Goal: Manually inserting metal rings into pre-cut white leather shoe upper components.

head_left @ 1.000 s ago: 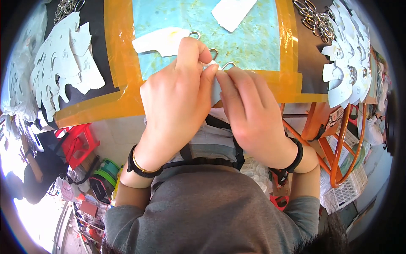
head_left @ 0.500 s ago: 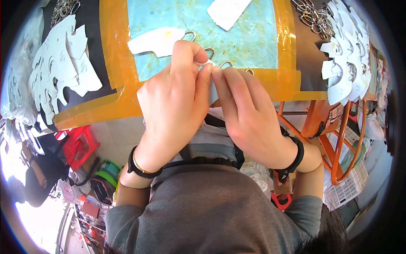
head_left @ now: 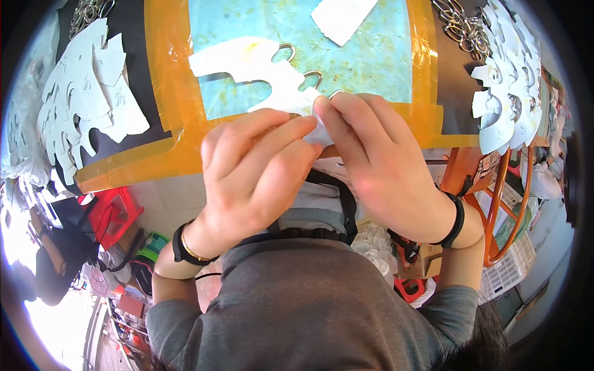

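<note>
A white cut-out sheet (head_left: 238, 57) with scalloped edges lies on the blue-green work surface (head_left: 365, 68), its near end reaching the front edge. Metal loops (head_left: 314, 78) stick out along its right side. At that near end my left hand (head_left: 257, 170) is closed, fingers curled and fingertips on the white sheet. Close beside it, my right hand (head_left: 377, 170) pinches the same end between thumb and fingers. The fingers hide most of that end and part of a loop.
White cut-out sheets (head_left: 74, 102) are piled at the left, and more with metal rings (head_left: 513, 93) at the right. Linked metal rings (head_left: 461, 28) lie at the far right. A white piece (head_left: 343, 18) lies ahead. Orange tape (head_left: 142, 162) borders the surface; a person sits at left.
My left hand has dropped nearer to me and turned, uncovering more of the white sheet. The right hand has moved slightly right and stays at the near end.
</note>
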`<action>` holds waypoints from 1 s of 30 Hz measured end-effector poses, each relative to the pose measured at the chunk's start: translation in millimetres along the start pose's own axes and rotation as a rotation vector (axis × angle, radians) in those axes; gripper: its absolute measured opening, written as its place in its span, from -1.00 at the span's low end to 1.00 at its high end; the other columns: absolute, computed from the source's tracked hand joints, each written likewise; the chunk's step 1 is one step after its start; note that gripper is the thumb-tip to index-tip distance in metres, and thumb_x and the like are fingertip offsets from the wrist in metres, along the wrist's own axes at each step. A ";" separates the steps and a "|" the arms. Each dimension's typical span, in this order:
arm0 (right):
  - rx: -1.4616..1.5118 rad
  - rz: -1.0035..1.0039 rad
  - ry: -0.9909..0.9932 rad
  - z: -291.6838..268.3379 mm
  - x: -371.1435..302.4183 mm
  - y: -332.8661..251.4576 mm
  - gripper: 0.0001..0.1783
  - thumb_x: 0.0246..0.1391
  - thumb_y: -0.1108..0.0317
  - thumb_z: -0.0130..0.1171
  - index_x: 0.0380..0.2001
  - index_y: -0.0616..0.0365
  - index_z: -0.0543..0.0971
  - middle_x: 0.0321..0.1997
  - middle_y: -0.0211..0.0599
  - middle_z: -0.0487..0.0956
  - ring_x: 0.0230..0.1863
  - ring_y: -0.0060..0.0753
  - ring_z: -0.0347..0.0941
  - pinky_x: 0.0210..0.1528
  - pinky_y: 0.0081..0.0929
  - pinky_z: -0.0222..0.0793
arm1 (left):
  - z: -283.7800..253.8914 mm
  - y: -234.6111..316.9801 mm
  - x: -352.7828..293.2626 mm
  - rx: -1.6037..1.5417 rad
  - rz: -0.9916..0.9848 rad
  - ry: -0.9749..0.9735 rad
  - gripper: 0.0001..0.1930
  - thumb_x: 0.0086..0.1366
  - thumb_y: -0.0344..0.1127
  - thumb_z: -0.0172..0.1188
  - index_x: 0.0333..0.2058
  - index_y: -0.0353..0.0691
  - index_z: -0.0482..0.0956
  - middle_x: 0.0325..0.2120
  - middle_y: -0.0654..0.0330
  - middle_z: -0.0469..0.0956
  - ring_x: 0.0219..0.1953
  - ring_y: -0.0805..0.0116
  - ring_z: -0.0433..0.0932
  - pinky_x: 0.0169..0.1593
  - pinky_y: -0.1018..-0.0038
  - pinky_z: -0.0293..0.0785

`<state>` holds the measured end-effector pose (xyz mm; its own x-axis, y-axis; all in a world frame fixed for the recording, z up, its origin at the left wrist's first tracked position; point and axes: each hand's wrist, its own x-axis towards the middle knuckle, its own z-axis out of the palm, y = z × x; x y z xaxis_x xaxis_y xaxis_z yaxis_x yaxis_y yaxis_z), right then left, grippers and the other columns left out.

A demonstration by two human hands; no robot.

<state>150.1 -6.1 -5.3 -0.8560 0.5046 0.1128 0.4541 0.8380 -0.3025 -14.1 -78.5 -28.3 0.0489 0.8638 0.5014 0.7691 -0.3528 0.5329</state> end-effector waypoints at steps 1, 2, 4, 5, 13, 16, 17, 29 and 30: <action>-0.011 -0.020 0.016 0.3 0.6 1.4 -0.55 -0.32 0.42 0.11 -0.24 0.42 0.49 -0.26 -0.27 0.35 -0.21 -0.37 0.29 -0.21 -0.55 0.31 | 1.5 0.4 0.2 0.005 -0.016 -0.042 -0.70 -0.09 -0.56 0.34 -0.40 -0.19 0.42 -0.30 0.20 0.61 -0.26 0.22 0.49 -0.17 0.40 0.32; -0.009 -0.023 0.012 -3.5 2.0 2.2 -0.55 -0.32 0.42 0.11 -0.24 0.42 0.49 -0.26 -0.27 0.35 -0.21 -0.37 0.29 -0.21 -0.55 0.31 | 2.2 0.1 0.0 0.010 -0.033 -0.083 -0.70 -0.10 -0.54 0.35 -0.39 -0.18 0.42 -0.28 0.20 0.61 -0.27 0.22 0.50 -0.15 0.41 0.30; -0.030 -0.037 -0.169 -18.6 6.6 3.7 -0.43 -0.30 0.48 0.13 -0.07 0.45 0.44 -0.14 -0.19 0.38 -0.10 -0.20 0.34 -0.10 -0.38 0.33 | -1.6 -3.0 -0.9 0.014 -0.022 -0.150 -0.68 -0.09 -0.53 0.35 -0.36 -0.19 0.42 -0.25 0.20 0.60 -0.21 0.24 0.49 -0.11 0.39 0.28; -0.028 -0.037 -0.175 -23.1 9.4 5.4 -0.43 -0.30 0.48 0.13 -0.07 0.45 0.44 -0.14 -0.19 0.38 -0.10 -0.20 0.34 -0.10 -0.38 0.33 | -2.6 -2.6 0.1 0.043 -0.011 -0.168 -0.69 -0.06 -0.51 0.33 -0.33 -0.19 0.42 -0.23 0.21 0.60 -0.18 0.27 0.48 -0.11 0.42 0.25; 0.033 -0.077 -0.155 -19.6 12.8 5.3 -0.47 -0.27 0.50 0.16 -0.10 0.49 0.47 -0.14 -0.19 0.40 -0.09 -0.20 0.36 -0.15 -0.34 0.35 | -4.7 8.7 -1.6 0.442 0.161 -0.276 -0.74 0.09 -0.38 0.11 -0.19 -0.14 0.42 -0.14 0.30 0.57 -0.11 0.50 0.42 -0.08 0.50 0.10; -0.083 -0.180 -0.060 -12.9 11.0 8.1 -0.64 -0.37 0.50 0.16 -0.36 0.45 0.51 -0.23 -0.18 0.41 -0.14 -0.24 0.32 -0.22 -0.44 0.37 | -5.7 8.3 -3.5 0.488 0.180 -0.291 -0.69 0.08 -0.38 0.13 -0.15 -0.13 0.41 -0.14 0.33 0.57 -0.10 0.51 0.42 -0.08 0.51 0.10; -0.084 -0.176 -0.066 -12.7 12.2 9.1 -0.64 -0.37 0.50 0.16 -0.36 0.45 0.51 -0.23 -0.18 0.41 -0.14 -0.24 0.32 -0.22 -0.44 0.37 | -5.9 6.8 -3.0 0.482 0.179 -0.291 -0.69 0.08 -0.38 0.13 -0.15 -0.13 0.41 -0.14 0.33 0.57 -0.10 0.51 0.42 -0.08 0.51 0.10; 0.420 -0.124 -0.095 -16.9 28.7 48.8 -0.63 -0.35 0.66 0.16 -0.30 0.32 0.53 -0.40 -0.26 0.46 -0.34 -0.19 0.41 -0.31 -0.41 0.36 | -4.2 -2.3 4.3 0.283 0.121 -0.277 -0.68 -0.02 -0.38 0.17 -0.20 -0.15 0.46 -0.20 0.32 0.54 -0.17 0.45 0.44 -0.08 0.48 0.12; 0.384 -0.139 -0.127 -18.7 31.0 47.0 -0.67 -0.34 0.63 0.16 -0.33 0.32 0.52 -0.40 -0.25 0.45 -0.33 -0.20 0.40 -0.30 -0.42 0.36 | -6.6 -5.5 7.5 0.233 0.128 -0.295 -0.67 -0.04 -0.40 0.17 -0.21 -0.16 0.48 -0.20 0.31 0.54 -0.18 0.44 0.44 -0.09 0.47 0.12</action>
<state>149.5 52.8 1.7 -0.9370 0.3428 0.0673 0.2280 0.7462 -0.6255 -22.2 -72.5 -23.0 0.3084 0.8965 0.3181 0.8675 -0.4022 0.2926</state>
